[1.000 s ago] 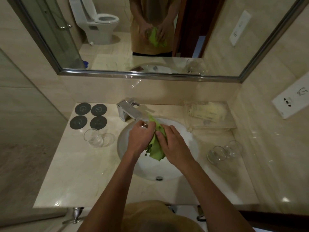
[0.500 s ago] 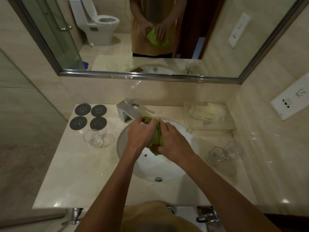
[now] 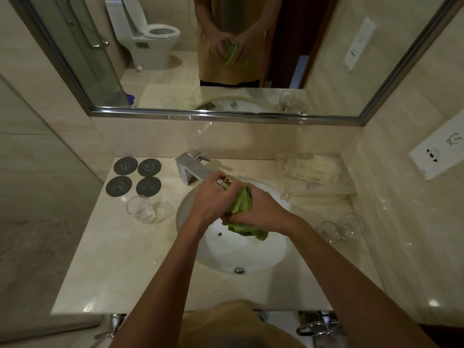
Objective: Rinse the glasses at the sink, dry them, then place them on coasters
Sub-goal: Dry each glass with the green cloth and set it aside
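Observation:
Above the white sink (image 3: 251, 257), my left hand (image 3: 213, 199) grips a clear glass (image 3: 227, 180), of which only the rim shows past my fingers. My right hand (image 3: 261, 212) holds a green cloth (image 3: 242, 204) bunched against the glass; a tail of it hangs toward the basin. Two clear glasses (image 3: 148, 209) stand on the counter left of the sink, in front of several dark round coasters (image 3: 136, 177). Two more glasses (image 3: 341, 226) stand to the right of the sink.
A chrome faucet (image 3: 192, 169) sits just behind my hands. A clear tray with packets (image 3: 311, 172) is at the back right. A wall socket plate (image 3: 437, 154) is on the right wall. The mirror (image 3: 226, 59) above reflects a toilet.
My hands have turned the glass and cloth against each other; the cloth is bunched tighter between them, and its hanging tail has shifted to the right.

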Tool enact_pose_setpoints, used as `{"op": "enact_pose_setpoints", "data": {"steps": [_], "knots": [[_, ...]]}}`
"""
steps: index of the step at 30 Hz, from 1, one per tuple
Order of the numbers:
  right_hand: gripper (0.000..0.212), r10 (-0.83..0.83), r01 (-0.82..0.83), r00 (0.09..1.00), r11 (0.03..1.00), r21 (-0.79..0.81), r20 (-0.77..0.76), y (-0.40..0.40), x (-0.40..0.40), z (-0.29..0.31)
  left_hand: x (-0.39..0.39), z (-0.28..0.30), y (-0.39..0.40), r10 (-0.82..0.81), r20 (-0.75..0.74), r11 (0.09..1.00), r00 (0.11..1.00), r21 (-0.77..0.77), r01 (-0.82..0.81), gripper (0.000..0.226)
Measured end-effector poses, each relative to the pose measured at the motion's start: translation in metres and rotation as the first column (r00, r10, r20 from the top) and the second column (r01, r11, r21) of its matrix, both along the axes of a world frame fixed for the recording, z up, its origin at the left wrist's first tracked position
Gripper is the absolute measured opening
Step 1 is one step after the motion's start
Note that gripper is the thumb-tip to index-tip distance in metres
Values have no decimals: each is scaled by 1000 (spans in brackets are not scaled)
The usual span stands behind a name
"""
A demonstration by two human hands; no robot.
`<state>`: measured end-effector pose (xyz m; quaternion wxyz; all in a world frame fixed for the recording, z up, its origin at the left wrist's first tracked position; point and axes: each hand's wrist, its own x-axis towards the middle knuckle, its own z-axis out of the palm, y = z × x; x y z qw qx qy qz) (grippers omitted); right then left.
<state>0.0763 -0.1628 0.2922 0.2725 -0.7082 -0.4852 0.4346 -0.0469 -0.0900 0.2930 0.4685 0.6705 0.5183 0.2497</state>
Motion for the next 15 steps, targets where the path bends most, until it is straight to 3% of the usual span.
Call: {"op": "enact_pose_setpoints", "data": {"steps": [4, 8, 11, 15], "knots": [[88, -67, 47, 951, 996, 74, 300, 0, -18, -6, 3, 1, 0, 68, -45, 998, 997, 14, -67, 25], [84, -138, 10, 692, 983, 182, 708, -7, -38, -17, 11, 2, -2, 147, -80, 989, 986, 7, -147, 30], [87, -143, -9, 656, 980, 197, 741, -10, -40, -19, 13, 2, -4, 158, -102, 987, 982, -2, -159, 32], [87, -67, 23, 803, 996, 82, 593, -1, -31, -6, 9, 1, -4, 148, -79, 988, 986, -24, -150, 27]]}}
